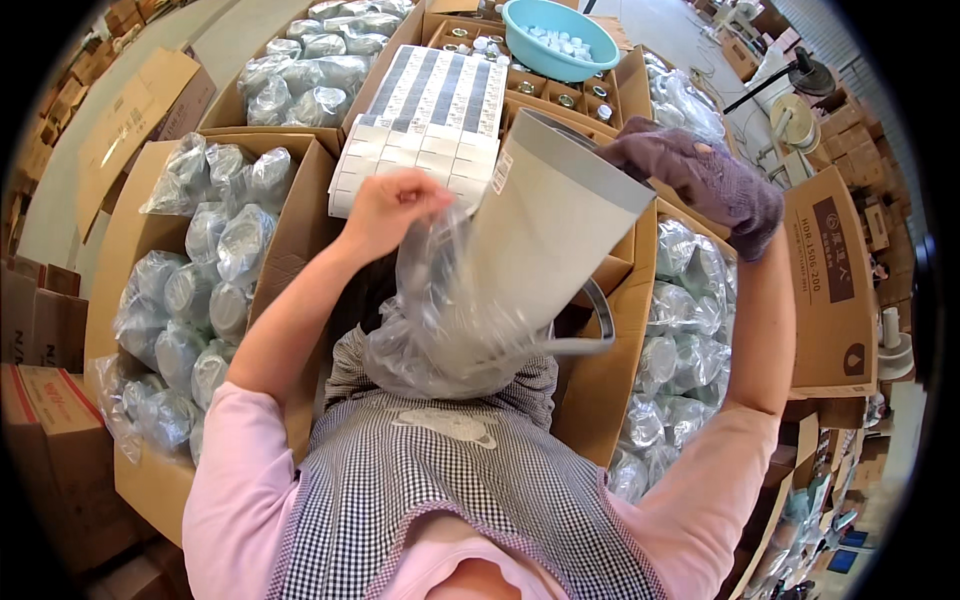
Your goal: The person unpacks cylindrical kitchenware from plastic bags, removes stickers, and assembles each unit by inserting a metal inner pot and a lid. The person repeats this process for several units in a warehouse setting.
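A large frosted, pale jug [555, 200] with a grey band at its wide end leans over my lap, its grey handle [600, 325] toward the lower right. My right hand [705, 180], in a dark purple knitted glove, grips the rim of that wide end. A clear plastic bag [430, 330] lies bunched around the jug's lower part and left side. The bag's upper edge is pinched by the fingers of my bare left hand [395, 205]. A small printed label sits on the jug near the grey band. The jug's lower end is blurred under the film.
Open cartons of plastic-wrapped items stand left [275, 235], right [640, 370] and at the far left [220, 115]. Ahead lie label sheets [425, 150], and a light-blue basin [560, 68] of small white pieces rests on a divided carton [535, 105]. A cardboard flap [825, 290] rises at right.
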Tool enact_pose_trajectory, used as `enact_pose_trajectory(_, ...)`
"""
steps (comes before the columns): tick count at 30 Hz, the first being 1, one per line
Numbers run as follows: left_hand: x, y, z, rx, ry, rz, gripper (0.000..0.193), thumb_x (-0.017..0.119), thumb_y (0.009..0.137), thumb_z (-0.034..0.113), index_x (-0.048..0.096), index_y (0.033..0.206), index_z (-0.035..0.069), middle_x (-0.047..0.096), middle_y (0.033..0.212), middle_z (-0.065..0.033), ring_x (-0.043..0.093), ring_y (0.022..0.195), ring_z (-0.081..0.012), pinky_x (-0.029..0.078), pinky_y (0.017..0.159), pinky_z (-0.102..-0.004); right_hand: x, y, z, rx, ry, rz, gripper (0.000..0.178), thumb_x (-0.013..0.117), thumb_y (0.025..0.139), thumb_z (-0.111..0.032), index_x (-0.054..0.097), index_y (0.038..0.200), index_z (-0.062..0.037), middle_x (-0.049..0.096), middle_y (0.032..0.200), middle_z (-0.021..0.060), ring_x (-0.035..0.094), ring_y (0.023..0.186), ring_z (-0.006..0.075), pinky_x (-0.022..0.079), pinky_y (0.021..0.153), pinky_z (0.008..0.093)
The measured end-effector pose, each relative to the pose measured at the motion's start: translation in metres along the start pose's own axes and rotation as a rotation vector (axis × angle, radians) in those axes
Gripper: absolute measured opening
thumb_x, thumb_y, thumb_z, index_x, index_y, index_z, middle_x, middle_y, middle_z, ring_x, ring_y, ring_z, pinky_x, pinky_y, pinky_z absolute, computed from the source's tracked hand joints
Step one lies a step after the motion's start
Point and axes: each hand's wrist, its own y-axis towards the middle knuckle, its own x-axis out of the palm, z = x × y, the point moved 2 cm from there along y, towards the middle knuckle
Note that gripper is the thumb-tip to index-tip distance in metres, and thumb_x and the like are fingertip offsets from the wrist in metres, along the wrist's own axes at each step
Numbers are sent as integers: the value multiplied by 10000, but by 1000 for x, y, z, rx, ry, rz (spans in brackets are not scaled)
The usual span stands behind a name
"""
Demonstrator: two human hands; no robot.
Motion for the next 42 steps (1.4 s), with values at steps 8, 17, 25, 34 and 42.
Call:
enact_pose_trajectory(8,9,117,105,251,-248,415,141,619,963,147,599,855,58,551,662,44,471,560,-36,368,499,-207,75,37,-75,-44,-49,312,903,791,669,-581,533,1295,16,608,1204,235,583,1125,365,448,974,432)
enact_pose_trajectory(17,-3,11,72,166,127,292,311,572,989,285,533,1116,4,659,814,-147,635,772,-239,489,688,-337,102,-8,-24,-360,-713,980,638,652,818,-445,577,1225,40,626,1115,232,604,1005,350,483,892,433)
enact_pose_trajectory(25,44,-136,-11,-1247,-388,-442,914,186,927,754,603,1229,-1,629,648,-162,611,484,-228,518,449,-322,76,-86,49,24,-605,1394,524,445,980,-351,559,1276,67,612,1225,224,607,1059,310,486,934,423)
enact_pose_trajectory(34,92,-113,42,-1157,-1236,86,235,474,955,17,575,1093,-144,636,1144,-177,653,1029,-254,524,957,-413,71,-147,35,-174,-493,1696,517,462,952,-287,513,1335,56,559,1330,215,590,1132,323,475,978,424)
enact_pose_trajectory(42,57,-64,44,-329,-835,354,480,469,795,-117,493,1269,-51,608,1202,-134,639,1040,-230,523,920,-364,102,-128,54,-157,49,1465,505,466,957,-287,514,1332,47,559,1328,206,582,1143,314,470,987,419)
